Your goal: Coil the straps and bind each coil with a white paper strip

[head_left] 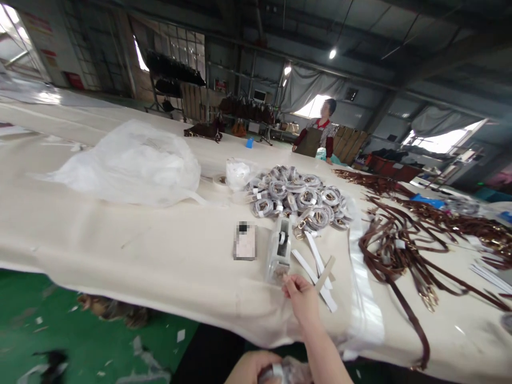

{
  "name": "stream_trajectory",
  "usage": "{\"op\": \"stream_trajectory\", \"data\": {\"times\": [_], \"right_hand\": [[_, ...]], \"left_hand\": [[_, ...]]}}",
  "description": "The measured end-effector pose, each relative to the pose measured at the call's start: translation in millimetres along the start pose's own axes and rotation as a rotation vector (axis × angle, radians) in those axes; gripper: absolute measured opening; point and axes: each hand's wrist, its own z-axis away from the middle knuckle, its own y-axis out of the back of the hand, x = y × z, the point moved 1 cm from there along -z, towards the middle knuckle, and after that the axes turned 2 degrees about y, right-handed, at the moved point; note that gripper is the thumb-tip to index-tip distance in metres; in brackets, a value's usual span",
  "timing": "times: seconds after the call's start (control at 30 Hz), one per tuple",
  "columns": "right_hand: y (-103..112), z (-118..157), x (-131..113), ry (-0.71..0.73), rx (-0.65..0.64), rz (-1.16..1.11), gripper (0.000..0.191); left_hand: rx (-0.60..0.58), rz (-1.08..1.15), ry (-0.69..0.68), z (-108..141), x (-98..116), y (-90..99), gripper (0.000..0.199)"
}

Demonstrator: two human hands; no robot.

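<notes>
At the near table edge, my right hand (301, 294) reaches to the front end of a tape dispenser (279, 248), thumb and fingers pinched together there; whatever lies between them is too small to make out. Low in the view, my left hand (262, 368) is wrapped round a coiled grey strap (286, 370) with a white band on it, partly cut off by the frame's bottom. White paper strips (306, 265) lie right of the dispenser. Behind it sits a pile of coiled grey straps (308, 197) with metal clasps.
A blurred phone-like object (245, 242) lies left of the dispenser. Clear plastic bags (136, 162) and a tape roll (220, 181) are farther left. Brown straps (392, 245) spread over the right side. A person (318, 133) stands across the table (172, 240).
</notes>
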Motion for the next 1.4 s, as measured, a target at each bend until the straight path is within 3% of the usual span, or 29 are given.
{"op": "stream_trajectory", "data": {"times": [0.07,0.13,0.23,0.37,0.47,0.6,0.9,1.07,1.4], "right_hand": [[16,6,-5,-0.023,0.019,0.015,0.032],[36,22,-13,-0.037,0.032,0.010,0.029],[57,58,-24,-0.057,-0.034,-0.063,0.030],[56,104,-19,-0.142,-0.155,-0.215,0.037],[48,122,-3,-0.206,-0.189,-0.304,0.039],[46,127,8,-0.252,-0.191,-0.372,0.040],[47,125,6,-0.296,-0.176,-0.350,0.047],[46,124,10,-0.308,-0.176,-0.323,0.048],[52,129,-6,-0.426,-0.340,-0.396,0.045]], "left_hand": [[0.162,0.103,0.021,0,8,0.8,0.059],[0.290,0.124,-0.035,-2,21,4.7,0.052],[0.379,0.122,-0.089,-8,39,11.1,0.044],[0.395,0.138,-0.131,-17,52,9.2,0.044],[0.403,0.143,-0.150,-19,58,2.4,0.044],[0.398,0.135,-0.137,-16,63,-5.2,0.045],[0.332,0.080,-0.136,-9,65,-13.0,0.049],[0.356,-0.021,-0.146,-5,69,-15.3,0.047],[0.341,-0.173,-0.181,-4,78,-4.4,0.046]]}}
